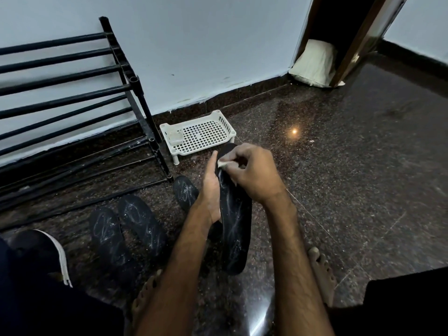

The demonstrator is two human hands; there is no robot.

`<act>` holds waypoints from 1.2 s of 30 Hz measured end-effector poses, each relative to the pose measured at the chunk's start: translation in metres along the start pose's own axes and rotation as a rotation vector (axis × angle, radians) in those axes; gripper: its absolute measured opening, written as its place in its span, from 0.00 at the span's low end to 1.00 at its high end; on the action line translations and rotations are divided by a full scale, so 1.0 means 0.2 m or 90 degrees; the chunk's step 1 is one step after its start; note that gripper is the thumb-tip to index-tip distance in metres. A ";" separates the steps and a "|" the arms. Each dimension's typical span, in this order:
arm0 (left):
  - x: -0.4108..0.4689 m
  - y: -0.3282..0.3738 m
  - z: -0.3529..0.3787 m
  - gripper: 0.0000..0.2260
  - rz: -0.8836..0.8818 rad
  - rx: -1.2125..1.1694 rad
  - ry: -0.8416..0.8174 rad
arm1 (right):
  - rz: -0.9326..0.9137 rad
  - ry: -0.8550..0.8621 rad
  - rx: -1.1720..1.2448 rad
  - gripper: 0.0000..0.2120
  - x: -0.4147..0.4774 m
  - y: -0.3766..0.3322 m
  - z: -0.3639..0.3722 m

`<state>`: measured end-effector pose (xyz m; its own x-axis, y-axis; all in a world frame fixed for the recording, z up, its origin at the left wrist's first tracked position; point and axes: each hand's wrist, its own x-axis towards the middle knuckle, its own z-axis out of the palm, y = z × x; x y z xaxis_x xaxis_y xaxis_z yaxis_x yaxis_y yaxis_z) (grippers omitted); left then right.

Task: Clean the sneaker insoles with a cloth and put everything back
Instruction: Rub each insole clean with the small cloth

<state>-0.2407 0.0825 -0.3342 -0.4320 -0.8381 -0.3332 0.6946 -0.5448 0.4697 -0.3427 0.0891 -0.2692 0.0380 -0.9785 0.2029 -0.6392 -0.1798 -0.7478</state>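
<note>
Left hand [211, 190]: grips the insole [236, 226] along its left edge, thumb lying up the side, the fingers hidden underneath.
Right hand [254, 175]: fingers curled, pinching a small white cloth [221, 163] against the insole's far end.
Insole: black, chalky streaks, held off the floor [339, 166] between the knees, its near end sticking out below both hands.
Three other insoles [143, 221]: flat on the floor to the left.
Nearby: white basket [229, 123], black shoe rack [72, 93], sneaker [41, 253].
</note>
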 end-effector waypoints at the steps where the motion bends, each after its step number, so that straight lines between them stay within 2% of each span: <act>1: -0.01 0.01 -0.01 0.29 -0.001 0.009 0.008 | 0.002 -0.036 -0.013 0.05 -0.01 0.00 0.00; 2: -0.01 0.02 -0.01 0.30 -0.004 0.023 0.011 | 0.015 -0.028 -0.032 0.06 -0.02 0.02 -0.01; 4: -0.01 0.02 0.00 0.30 -0.004 0.045 0.010 | 0.043 0.068 -0.070 0.06 -0.01 0.04 -0.01; 6: 0.00 0.00 0.01 0.29 0.007 0.035 0.007 | 0.027 0.123 -0.067 0.04 0.01 0.02 0.00; 8: 0.00 0.00 0.00 0.29 0.008 0.017 0.015 | -0.011 0.041 -0.030 0.04 0.01 -0.02 0.01; 10: 0.00 0.00 -0.02 0.30 -0.001 0.017 0.015 | 0.002 -0.064 -0.029 0.05 -0.01 -0.02 0.00; 11: 0.00 0.01 -0.02 0.30 -0.007 0.023 0.012 | 0.022 -0.064 -0.048 0.06 -0.01 0.00 0.00; 15: 0.00 -0.01 0.02 0.27 -0.012 0.045 -0.010 | 0.041 0.162 -0.105 0.06 0.01 0.02 -0.01; 16: 0.00 -0.01 0.02 0.27 -0.009 0.043 -0.014 | 0.028 0.186 -0.094 0.06 0.01 0.01 0.00; 17: -0.01 -0.01 0.03 0.27 -0.007 0.038 -0.018 | 0.008 0.172 -0.078 0.06 0.02 -0.01 0.00; 21: 0.00 0.04 -0.02 0.29 -0.010 0.030 -0.017 | -0.013 -0.055 -0.026 0.06 -0.01 -0.01 -0.02; 22: 0.00 0.05 -0.03 0.30 -0.011 0.047 -0.009 | 0.005 -0.046 -0.036 0.07 -0.02 0.01 -0.03; 25: 0.01 0.03 -0.02 0.29 -0.023 0.055 -0.022 | 0.038 0.124 -0.100 0.06 -0.01 0.04 -0.04; 27: 0.00 0.01 0.00 0.28 -0.025 0.026 -0.034 | 0.022 0.179 -0.098 0.06 0.01 0.00 -0.03; 30: 0.00 0.02 -0.01 0.27 -0.015 -0.004 -0.030 | -0.037 0.035 -0.055 0.06 0.00 -0.04 0.01; 32: 0.00 0.03 -0.02 0.29 -0.016 0.015 -0.013 | -0.020 -0.028 -0.053 0.06 -0.03 -0.02 -0.01; 34: 0.00 0.03 -0.02 0.29 -0.025 0.038 -0.025 | 0.031 0.027 -0.065 0.06 -0.03 0.02 -0.02; 36: -0.01 0.01 0.00 0.28 -0.020 0.040 -0.037 | 0.030 0.154 -0.097 0.05 -0.01 0.03 -0.01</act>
<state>-0.2392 0.0821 -0.3321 -0.4876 -0.8195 -0.3012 0.6431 -0.5704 0.5110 -0.3487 0.0900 -0.2731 -0.1668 -0.9294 0.3293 -0.7449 -0.1001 -0.6596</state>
